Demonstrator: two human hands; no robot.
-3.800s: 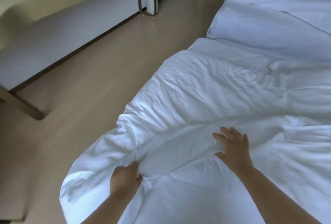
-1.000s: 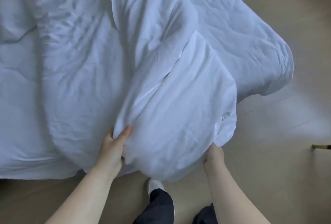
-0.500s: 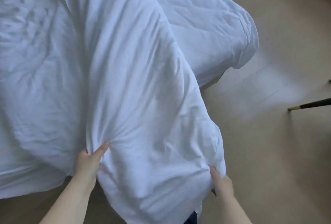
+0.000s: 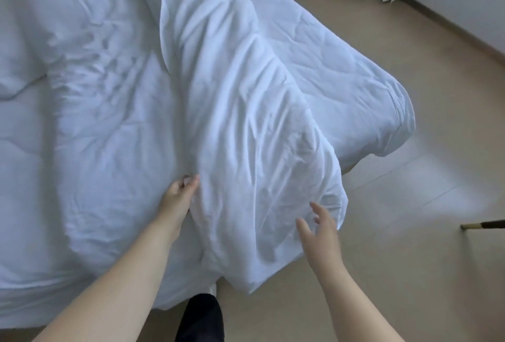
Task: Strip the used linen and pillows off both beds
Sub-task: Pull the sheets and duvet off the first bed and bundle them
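Since both grips of half a second ago have opened, left hand [image 4: 179, 196] loose-fingered against the duvet [image 4: 246, 123], right hand [image 4: 321, 235] spread beside it, the duvet slumps over the near edge of the bed [image 4: 355, 82], not yet removed.

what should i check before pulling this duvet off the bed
1. Left hand grip on the duvet: not ok, its fingers only touch the fold.
2. Right hand grip: not ok, fingers spread, holding nothing.
3. Duvet free of the bed: not ok, most of it lies on top.
4. Leg away from the hanging fabric: not ok, it stands at the duvet's edge.
5. Pillows caught inside the folds: cannot tell.
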